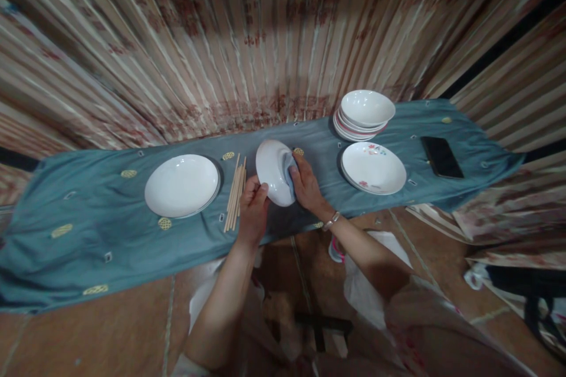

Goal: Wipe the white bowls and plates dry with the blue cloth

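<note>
A white bowl (270, 172), tilted on its side, is held up over the middle of the table between both my hands. My left hand (254, 206) pinches its near left rim with the thumb on the outside. Pressed against the bowl's right side is a blue-grey cloth (289, 171), which my right hand (306, 182) grips; part of the cloth goes over the rim, and the fingers behind it are hidden. Just left of my left hand lie several wooden chopsticks (235, 194) side by side.
Two or so white plates (182, 185) lie stacked at left. Right of my hands stand flower-patterned plates (374, 168) and, behind them, a stack of bowls (368, 109). A black phone (442, 156) lies farther right. A teal cloth (110, 230) covers the narrow table; a pleated curtain (274, 41) hangs behind.
</note>
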Demonstrator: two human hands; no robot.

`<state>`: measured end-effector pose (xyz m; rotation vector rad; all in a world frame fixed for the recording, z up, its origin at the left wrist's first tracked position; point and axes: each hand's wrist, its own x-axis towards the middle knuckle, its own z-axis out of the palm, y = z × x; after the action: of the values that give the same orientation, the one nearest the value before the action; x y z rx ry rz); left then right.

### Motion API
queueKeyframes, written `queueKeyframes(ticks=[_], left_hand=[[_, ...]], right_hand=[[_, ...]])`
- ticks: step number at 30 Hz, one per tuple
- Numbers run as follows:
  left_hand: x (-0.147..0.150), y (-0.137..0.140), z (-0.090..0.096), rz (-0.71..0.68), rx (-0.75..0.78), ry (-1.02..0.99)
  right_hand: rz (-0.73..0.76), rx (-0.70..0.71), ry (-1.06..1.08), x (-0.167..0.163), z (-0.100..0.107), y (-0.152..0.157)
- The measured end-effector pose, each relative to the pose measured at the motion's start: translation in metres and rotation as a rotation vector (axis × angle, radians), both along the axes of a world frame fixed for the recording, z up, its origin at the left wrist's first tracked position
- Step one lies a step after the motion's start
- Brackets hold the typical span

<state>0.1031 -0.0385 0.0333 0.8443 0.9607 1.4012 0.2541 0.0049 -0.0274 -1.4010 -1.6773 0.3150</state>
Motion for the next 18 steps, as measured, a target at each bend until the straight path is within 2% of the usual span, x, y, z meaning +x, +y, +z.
queueKeyframes(ticks=[7, 18], left_hand=[[-0.001, 0.002, -0.001, 0.031, 0.005, -0.068], [0.001, 0.005, 0.000, 0.033, 0.026, -0.084]], right_hand=[[-0.029, -0.026, 0.053, -0.003, -0.008, -0.021], [0.006, -0.074, 0.048, -0.015, -0.005, -0.056]])
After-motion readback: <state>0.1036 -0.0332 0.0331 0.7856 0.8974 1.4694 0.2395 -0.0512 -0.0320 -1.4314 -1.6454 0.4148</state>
